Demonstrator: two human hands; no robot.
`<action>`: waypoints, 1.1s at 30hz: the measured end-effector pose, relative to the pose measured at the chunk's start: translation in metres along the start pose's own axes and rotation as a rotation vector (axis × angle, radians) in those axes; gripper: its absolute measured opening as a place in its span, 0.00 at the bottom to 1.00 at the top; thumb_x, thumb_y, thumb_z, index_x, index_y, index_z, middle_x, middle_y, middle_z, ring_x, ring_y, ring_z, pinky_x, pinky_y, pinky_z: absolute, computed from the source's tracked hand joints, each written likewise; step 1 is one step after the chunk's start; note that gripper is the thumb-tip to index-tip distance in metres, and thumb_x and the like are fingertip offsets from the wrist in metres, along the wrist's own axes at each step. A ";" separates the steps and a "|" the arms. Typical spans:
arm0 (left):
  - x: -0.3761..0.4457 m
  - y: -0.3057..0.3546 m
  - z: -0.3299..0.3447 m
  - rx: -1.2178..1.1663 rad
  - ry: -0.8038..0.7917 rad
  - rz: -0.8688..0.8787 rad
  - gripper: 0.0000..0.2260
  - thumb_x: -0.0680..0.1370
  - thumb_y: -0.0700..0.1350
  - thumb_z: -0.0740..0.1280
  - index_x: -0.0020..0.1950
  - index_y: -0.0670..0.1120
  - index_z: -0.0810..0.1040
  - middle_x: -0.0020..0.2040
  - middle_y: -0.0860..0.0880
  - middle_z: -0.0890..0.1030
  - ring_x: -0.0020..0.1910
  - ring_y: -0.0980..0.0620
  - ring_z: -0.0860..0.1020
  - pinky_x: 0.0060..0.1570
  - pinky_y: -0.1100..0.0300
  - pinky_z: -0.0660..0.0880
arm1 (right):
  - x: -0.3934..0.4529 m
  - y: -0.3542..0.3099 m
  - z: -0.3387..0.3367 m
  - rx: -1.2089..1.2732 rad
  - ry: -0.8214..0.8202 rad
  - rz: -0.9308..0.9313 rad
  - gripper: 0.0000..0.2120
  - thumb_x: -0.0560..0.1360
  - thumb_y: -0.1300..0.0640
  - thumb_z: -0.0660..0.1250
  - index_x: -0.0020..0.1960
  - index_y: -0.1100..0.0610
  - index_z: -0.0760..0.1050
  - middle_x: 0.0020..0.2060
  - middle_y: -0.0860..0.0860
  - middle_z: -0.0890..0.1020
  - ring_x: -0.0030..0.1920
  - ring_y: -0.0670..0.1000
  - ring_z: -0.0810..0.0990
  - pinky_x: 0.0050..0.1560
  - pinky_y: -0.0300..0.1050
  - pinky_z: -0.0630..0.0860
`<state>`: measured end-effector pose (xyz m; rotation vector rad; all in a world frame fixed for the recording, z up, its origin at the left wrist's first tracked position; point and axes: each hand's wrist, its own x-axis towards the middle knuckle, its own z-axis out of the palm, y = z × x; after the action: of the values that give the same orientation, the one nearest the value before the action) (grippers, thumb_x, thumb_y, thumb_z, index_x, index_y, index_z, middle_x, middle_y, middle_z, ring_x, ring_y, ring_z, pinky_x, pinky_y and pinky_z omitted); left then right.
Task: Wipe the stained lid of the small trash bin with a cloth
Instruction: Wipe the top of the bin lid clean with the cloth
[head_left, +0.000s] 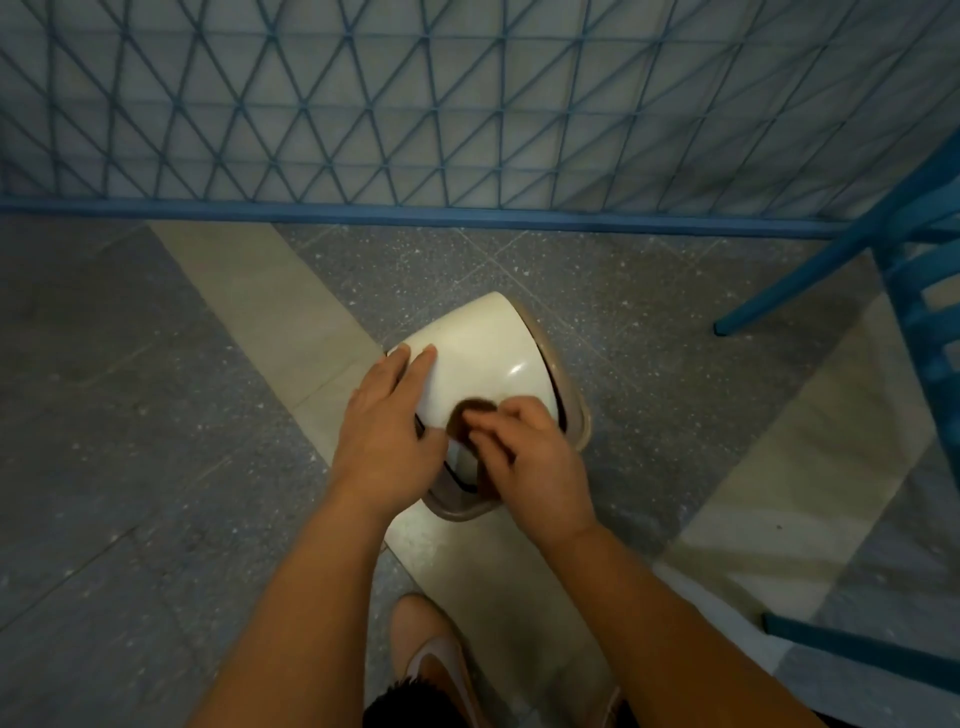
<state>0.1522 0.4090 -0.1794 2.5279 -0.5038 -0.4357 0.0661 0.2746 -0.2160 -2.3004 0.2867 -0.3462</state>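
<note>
Floor: grey speckled stone tiles crossed by paler cream bands, one running diagonally from upper left toward the lower centre, another at the right. Blue metal lattice fence spans the top of the view, its triangular mesh set on a solid blue bottom rail; pale paving shows through it. Blue chair stands at the right edge, one slanted leg resting on the floor. One foot in a pale sandal stands at bottom centre.

SETTING: tiled terrace or balcony, likely domestic | EVIDENCE: speckled grey floor tiles with pale stone bands; blue metal lattice railing along the edge; blue chair at right
</note>
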 end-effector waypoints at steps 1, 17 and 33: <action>0.000 0.000 0.000 -0.026 0.001 -0.009 0.32 0.76 0.41 0.63 0.77 0.54 0.55 0.78 0.50 0.53 0.77 0.50 0.51 0.75 0.51 0.52 | -0.007 0.003 -0.002 -0.036 -0.065 -0.075 0.11 0.75 0.55 0.66 0.56 0.53 0.80 0.48 0.52 0.77 0.46 0.49 0.77 0.46 0.44 0.79; -0.002 0.000 0.000 -0.170 0.010 -0.034 0.26 0.79 0.37 0.54 0.77 0.54 0.59 0.78 0.53 0.52 0.77 0.54 0.50 0.76 0.56 0.49 | -0.006 0.013 -0.001 -0.242 -0.290 -0.286 0.12 0.71 0.58 0.71 0.54 0.53 0.80 0.44 0.53 0.79 0.41 0.55 0.78 0.33 0.47 0.79; 0.001 -0.004 0.013 -0.091 0.057 0.005 0.34 0.76 0.42 0.69 0.77 0.55 0.56 0.78 0.52 0.52 0.77 0.52 0.48 0.74 0.59 0.50 | -0.051 0.003 0.023 -0.138 -0.154 0.211 0.12 0.77 0.57 0.60 0.57 0.56 0.79 0.51 0.53 0.76 0.47 0.54 0.78 0.43 0.44 0.76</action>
<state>0.1484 0.4061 -0.1922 2.4434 -0.4582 -0.3756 0.0262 0.3039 -0.2415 -2.3886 0.4828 -0.0435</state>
